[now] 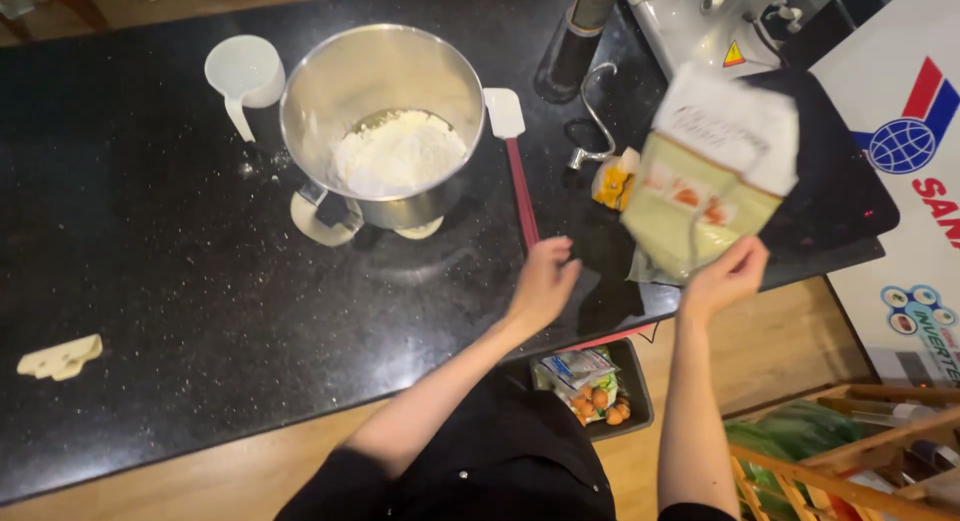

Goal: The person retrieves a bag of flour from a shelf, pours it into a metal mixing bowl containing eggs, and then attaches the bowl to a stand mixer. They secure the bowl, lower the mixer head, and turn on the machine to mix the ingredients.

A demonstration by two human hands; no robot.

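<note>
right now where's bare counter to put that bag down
Bare counter lies left of the metal bowl, down to the small cream piece. Crowded on the right: spatula, dough hook, bag in the right hand.

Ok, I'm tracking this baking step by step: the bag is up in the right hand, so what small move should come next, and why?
Probably bring the bag leftward over the metal bowl. The right hand holds it raised above the black counter, well to the bowl's right, and the bowl holds white flour with room left. The left hand is free beside the red-handled spatula.
</note>
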